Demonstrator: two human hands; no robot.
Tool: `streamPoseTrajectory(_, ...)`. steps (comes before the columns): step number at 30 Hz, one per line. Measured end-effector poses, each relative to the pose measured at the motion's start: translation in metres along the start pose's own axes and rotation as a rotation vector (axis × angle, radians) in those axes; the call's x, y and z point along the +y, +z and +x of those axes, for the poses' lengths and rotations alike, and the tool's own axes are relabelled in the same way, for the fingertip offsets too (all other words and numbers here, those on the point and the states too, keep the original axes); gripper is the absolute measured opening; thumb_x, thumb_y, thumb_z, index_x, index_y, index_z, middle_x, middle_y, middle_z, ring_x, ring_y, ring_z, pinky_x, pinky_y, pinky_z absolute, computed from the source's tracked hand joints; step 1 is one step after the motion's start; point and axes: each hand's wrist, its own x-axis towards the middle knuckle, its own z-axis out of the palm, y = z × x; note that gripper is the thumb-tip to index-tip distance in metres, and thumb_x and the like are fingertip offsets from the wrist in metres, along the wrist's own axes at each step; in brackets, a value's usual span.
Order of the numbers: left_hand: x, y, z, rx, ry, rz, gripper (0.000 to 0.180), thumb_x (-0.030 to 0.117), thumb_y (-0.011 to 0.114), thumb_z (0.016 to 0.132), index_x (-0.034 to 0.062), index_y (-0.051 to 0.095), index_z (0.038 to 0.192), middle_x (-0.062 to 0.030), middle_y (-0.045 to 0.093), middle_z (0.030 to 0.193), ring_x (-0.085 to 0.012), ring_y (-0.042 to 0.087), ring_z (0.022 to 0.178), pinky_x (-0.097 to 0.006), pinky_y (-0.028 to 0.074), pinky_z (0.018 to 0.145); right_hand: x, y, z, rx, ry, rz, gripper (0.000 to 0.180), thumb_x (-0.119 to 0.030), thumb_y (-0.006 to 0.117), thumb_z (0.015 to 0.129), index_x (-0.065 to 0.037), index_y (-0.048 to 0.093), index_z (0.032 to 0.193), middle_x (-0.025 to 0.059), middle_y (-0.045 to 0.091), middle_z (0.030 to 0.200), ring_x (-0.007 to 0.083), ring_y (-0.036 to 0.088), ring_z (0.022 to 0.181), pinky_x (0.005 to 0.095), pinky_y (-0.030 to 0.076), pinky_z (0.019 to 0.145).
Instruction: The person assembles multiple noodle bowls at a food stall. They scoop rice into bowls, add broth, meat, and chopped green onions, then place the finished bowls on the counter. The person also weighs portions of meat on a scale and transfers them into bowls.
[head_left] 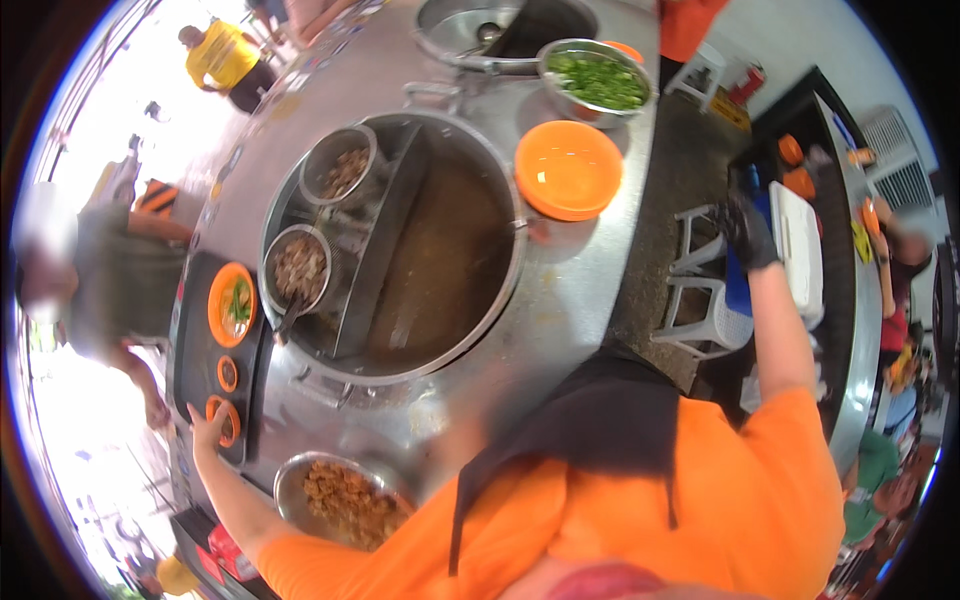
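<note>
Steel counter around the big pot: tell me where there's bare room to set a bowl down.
Bare steel counter lies right of the big pot, below the empty orange bowl. More lies between the pot's lower rim and the bowl of fried pieces. The dark tray by the left hand is crowded with orange dishes.

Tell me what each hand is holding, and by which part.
The left hand touches the rim of a small orange dish on the black tray. The gloved right hand reaches away; any hold cannot be told.

Orange bowl (567,168), black tray (192,345)
</note>
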Motion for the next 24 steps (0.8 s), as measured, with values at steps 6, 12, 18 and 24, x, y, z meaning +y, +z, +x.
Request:
streamPoseTrajectory(6,0.185,-0.147,-0.132,0.261,0.433,0.172,0.045,0.039,0.057,0.091,-0.0042,0.061,0.08,-0.018,0.064,0.077,-0.0286,0.06,0.072,-0.039,0.046,0.071,-0.012,-0.021,0.004,0.462,0.017,0.182,0.033,-0.027,0.049,0.095,-0.008,0.056,0.121,0.0135,0.06,0.113,0.0223,0.057,0.101,0.0384,0.046,0.089)
streamPoseTrajectory(12,0.414,-0.144,-0.359,0.252,1.134,-0.169,0.031,0.011,0.045,0.095,0.0048,0.056,0.123,-0.0098,0.065,0.11,-0.0196,0.061,0.101,-0.03,0.046,0.09,0.128,-0.165,-0.07,0.936,0.242,0.358,0.019,-0.028,0.058,0.085,-0.013,0.062,0.097,0.0049,0.057,0.079,0.0214,0.049,0.063,0.0352,0.042,0.059)
streamPoseTrajectory(18,0.521,0.059,-0.456,0.238,1.673,0.467,0.046,0.022,0.059,0.087,-0.0017,0.052,0.126,-0.0179,0.06,0.121,-0.0305,0.058,0.11,-0.039,0.044,0.098,0.175,-0.364,-0.076,1.042,0.015,0.453,0.032,-0.026,0.056,0.087,-0.005,0.056,0.11,0.0085,0.06,0.098,0.0252,0.059,0.086,0.0401,0.05,0.073)
streamPoseTrajectory(24,0.538,0.127,-0.474,0.348,1.375,0.33,0.02,0.013,0.053,0.083,0.0059,0.059,0.1,-0.0111,0.065,0.094,-0.0286,0.063,0.092,-0.04,0.049,0.082,0.155,-0.499,-0.072,0.992,-0.123,0.598,0.05,-0.025,0.048,0.09,0.004,0.048,0.13,0.0178,0.054,0.128,0.0315,0.054,0.115,0.0431,0.043,0.097)
